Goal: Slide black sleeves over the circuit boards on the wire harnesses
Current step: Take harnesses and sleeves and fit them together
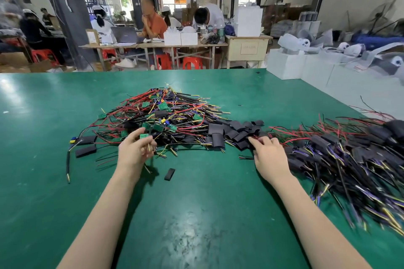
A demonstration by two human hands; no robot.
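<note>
Head view. The left hand (135,148) is raised just off the green table (196,214), fingers curled, pinching a small green circuit board (144,136) at its fingertips; the board's wires (149,147) trail down through the hand. The right hand (267,155) lies low with fingers extended and relaxed, tips touching the near edge of the loose black sleeves (231,132); it grips nothing.

Governing relation: the sleeves lie directly ahead of the right hand and to the right of the left hand, between the two, so the right hand is plainly the nearer. One flattened sleeve (218,140) at the near edge lies with its long axis running roughly away from the person. A single stray sleeve (169,174) lies on the table just below and right of the left hand.

The unsleeved harness pile (166,113) sits beyond both hands; the sleeved harness pile (341,155) lies immediately right of the right hand.

Markings: no legible brand, label or text on any board or sleeve. A paper label on a distant cream cabinet (249,47) is unreadable.
</note>
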